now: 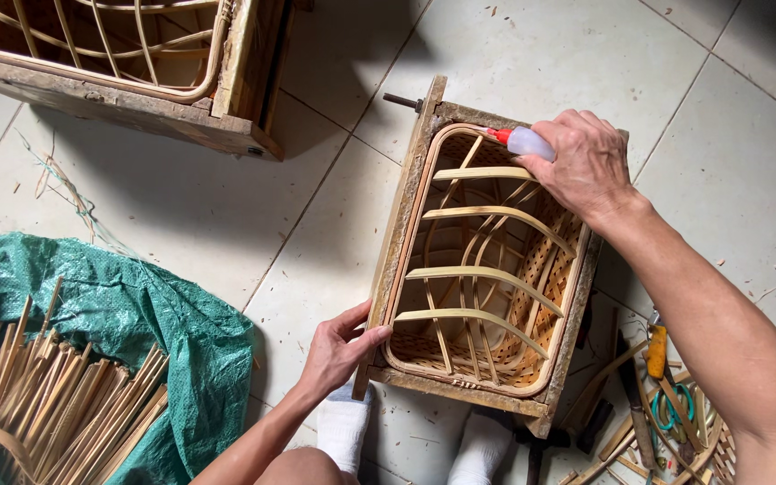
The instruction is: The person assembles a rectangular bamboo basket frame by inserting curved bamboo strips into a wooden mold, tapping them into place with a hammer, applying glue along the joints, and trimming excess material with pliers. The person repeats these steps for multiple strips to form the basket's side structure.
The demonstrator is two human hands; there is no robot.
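We hold a small glue bottle (528,141) lying nearly level, its red tip pointing left onto the far rim of the basket (482,274). The basket sits in a wooden frame (403,211) on the tiled floor (226,224), its long axis running away from us. Bamboo strips (65,400) lie on a green sack (136,305) at left; tools (657,395) at right. Our right hand (586,166) has its fingers closed around the bottle; our left hand (339,350) rests with fingers loosely spread against the frame's near corner.
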